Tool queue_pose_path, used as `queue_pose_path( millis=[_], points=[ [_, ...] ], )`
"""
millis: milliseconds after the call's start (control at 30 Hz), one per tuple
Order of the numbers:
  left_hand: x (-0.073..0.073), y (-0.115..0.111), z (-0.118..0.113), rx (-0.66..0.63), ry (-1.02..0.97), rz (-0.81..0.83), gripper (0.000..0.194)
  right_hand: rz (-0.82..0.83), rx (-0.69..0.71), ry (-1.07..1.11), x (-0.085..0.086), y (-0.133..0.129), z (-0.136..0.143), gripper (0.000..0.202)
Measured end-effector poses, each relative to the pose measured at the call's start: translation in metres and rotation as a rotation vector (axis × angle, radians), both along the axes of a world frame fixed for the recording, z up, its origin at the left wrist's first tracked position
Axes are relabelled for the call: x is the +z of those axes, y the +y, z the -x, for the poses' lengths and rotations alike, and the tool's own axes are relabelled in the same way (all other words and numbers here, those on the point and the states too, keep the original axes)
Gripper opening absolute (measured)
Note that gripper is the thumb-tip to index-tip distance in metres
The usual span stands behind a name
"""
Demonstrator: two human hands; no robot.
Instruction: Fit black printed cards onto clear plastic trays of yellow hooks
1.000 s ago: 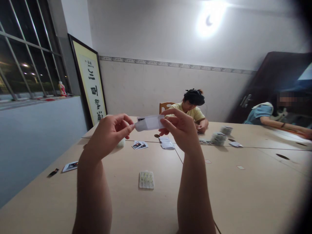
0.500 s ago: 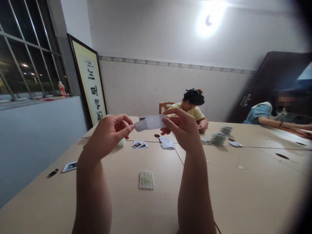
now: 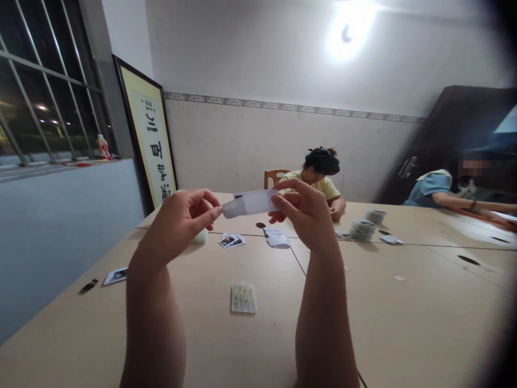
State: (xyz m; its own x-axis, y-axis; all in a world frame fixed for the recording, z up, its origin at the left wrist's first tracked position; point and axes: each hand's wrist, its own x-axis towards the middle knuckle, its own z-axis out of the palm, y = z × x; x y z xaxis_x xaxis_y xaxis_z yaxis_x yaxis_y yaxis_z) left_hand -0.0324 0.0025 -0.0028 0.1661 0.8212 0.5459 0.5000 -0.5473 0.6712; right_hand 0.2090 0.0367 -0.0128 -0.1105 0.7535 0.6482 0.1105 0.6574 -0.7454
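A small translucent white sleeve (image 3: 255,203) is stretched between my two hands above the table. My left hand (image 3: 188,215) pinches its left end between thumb and fingertip. At the right end, the thumb and fingers of my right hand (image 3: 302,210) are closed on it. A bit of a dark-printed card (image 3: 239,196) shows at the sleeve's upper left edge. Below my hands, a clear compartment box (image 3: 243,299) with pale contents lies flat on the table (image 3: 210,334).
Printed cards (image 3: 232,240) and white sleeves (image 3: 277,237) lie beyond my hands. Stacked boxes (image 3: 362,230) stand at the right. At the left are a packet (image 3: 115,276) and a dark strip (image 3: 88,286). One person (image 3: 329,188) sits opposite, another (image 3: 436,188) at far right.
My right hand has shifted very slightly right with its end of the sleeve. At far right, the other person's arm has moved a little.
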Motion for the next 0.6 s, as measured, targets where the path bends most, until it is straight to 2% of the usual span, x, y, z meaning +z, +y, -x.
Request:
queue_pose_path(
  millis=[600],
  points=[
    [0.0003,-0.0006,0.0014,0.013,0.023,0.019,0.025,0.012,-0.002,0.002,-0.0003,0.0085,-0.005,0.018]
  ],
)
